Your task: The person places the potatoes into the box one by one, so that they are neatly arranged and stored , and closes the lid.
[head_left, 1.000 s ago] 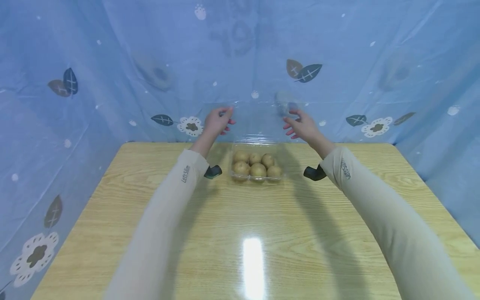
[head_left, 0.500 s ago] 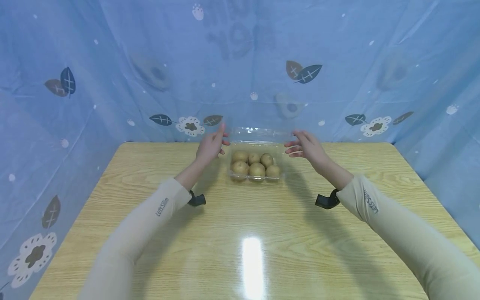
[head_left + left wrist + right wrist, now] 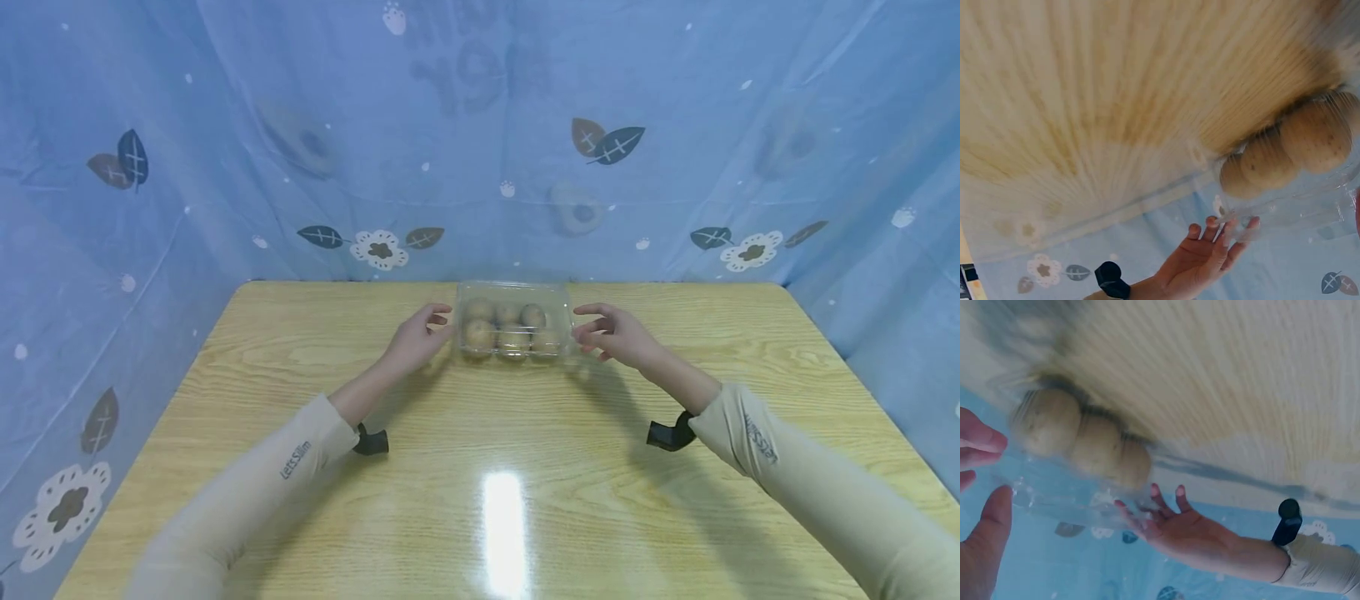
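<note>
— Where's the box (image 3: 513, 328)?
— Far-centre on my tabletop (image 3: 300, 400), long axis left-right, between both hands.
— Grip?
— Left hand (image 3: 415, 340), right hand (image 3: 611, 335): fingers relaxed at its ends, holding nothing, equally near.

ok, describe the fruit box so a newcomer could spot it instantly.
On the wooden table, near its far edge by the blue floral curtain, sits a clear plastic clamshell box between the left hand and right hand. Six brown kiwis show through its lid.

Clear lidded clamshell box (image 3: 513, 327) of six brown kiwifruit (image 3: 513, 340), flat on table
</note>
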Motion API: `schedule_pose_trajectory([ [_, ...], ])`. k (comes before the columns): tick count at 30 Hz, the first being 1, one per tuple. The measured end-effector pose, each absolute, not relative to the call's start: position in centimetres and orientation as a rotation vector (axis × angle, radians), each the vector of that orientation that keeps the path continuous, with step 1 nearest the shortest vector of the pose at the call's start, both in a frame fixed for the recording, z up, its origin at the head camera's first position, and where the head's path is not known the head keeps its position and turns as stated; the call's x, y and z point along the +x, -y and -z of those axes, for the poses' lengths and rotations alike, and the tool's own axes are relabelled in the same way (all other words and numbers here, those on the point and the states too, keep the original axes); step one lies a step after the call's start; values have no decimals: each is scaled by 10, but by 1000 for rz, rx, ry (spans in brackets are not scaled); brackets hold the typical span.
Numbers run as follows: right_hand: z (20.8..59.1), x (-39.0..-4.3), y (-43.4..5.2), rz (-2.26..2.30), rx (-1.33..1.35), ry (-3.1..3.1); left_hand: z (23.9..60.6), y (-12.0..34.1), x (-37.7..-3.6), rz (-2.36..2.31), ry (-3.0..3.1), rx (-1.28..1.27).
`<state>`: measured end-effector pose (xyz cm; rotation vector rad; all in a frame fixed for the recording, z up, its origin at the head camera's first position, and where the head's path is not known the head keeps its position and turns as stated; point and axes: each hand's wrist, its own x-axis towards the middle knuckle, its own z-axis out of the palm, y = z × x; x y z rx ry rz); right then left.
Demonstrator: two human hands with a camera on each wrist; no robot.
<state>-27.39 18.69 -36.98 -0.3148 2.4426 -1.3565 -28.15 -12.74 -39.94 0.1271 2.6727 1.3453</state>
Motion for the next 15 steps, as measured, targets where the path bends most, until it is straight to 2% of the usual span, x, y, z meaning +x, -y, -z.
schedule_pose_trajectory([
  [15, 376, -266, -181, 1304, -167, -2461, 401, 130, -274, -1202, -2605, 167],
])
